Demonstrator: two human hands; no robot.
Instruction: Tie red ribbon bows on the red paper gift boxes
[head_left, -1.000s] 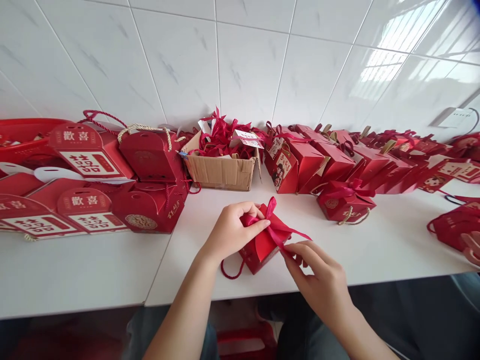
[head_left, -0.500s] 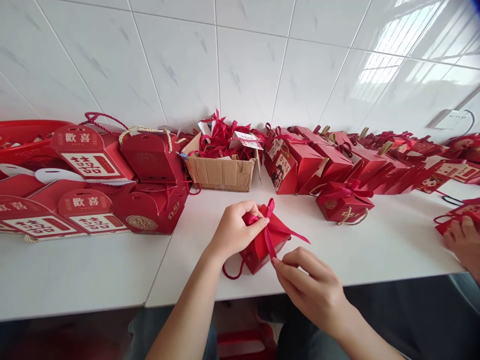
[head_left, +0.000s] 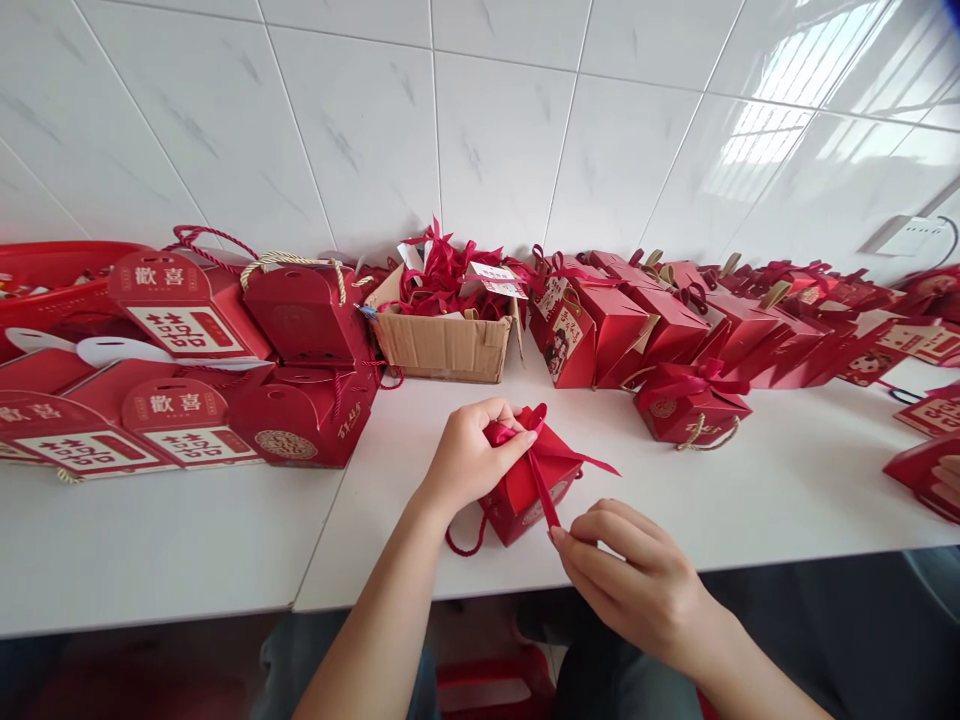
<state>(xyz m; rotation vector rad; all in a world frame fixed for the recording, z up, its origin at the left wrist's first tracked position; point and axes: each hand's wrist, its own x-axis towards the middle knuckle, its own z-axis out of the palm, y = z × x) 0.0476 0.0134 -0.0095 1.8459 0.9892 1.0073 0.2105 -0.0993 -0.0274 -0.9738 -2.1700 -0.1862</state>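
A small red gift box (head_left: 517,510) stands on the white table in front of me, a twisted cord handle looping from its left side. Over its top lies a red ribbon (head_left: 543,484) formed into a bow. My left hand (head_left: 480,450) pinches the bow's loop and knot between thumb and fingers. Lower down on the right, my right hand (head_left: 637,570) holds one ribbon tail between thumb and forefinger, and the tail is stretched taut. Another ribbon end sticks out to the right over the box. Part of the bow is hidden behind my left fingers.
A cardboard carton (head_left: 442,345) of red ribbons stands at the back. Stacked red boxes (head_left: 187,320) are on the left, before a red basket (head_left: 75,295). A row of red boxes (head_left: 667,320) lines the wall. One bowed box (head_left: 694,415) sits nearer. Another person's hand (head_left: 949,480) is at far right.
My right hand has drawn the ribbon tail slightly down and right, and the bow's upper loop looks smaller. At far right, the other person's hand and box have shifted.
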